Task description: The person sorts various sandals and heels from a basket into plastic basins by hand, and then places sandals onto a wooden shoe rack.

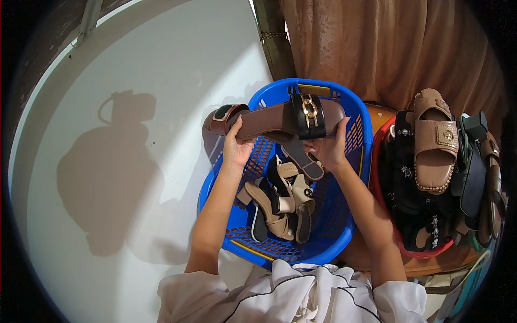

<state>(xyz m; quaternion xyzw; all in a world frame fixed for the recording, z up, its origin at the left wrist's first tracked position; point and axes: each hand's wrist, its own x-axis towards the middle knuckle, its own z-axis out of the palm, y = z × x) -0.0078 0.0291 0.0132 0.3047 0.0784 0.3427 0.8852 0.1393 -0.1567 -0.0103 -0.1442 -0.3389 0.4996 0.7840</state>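
A loose white blouse (291, 301) covers the torso, its soft-looking cloth gathered into wavy folds at the front. Thin black piping (301, 276) curves along those folds. The wide left sleeve (186, 296) and matching right sleeve (398, 301) are short, white and creased. Slender left forearm (212, 215), right forearm (366, 210), left grip (237, 148) and right grip (330, 151) are bare.

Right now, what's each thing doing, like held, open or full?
Left fingers: closed on chain sandal
Right fingers: closed on its toe end
Chain sandal: lifted, tilted
Buckled sandal: raised beside left fingers
Blue basket: open-topped, partly filled
Basket sandals: lying jumbled
Red container: heaped above its rim
Tan sandals: piled on top
Curtain: hanging in folds
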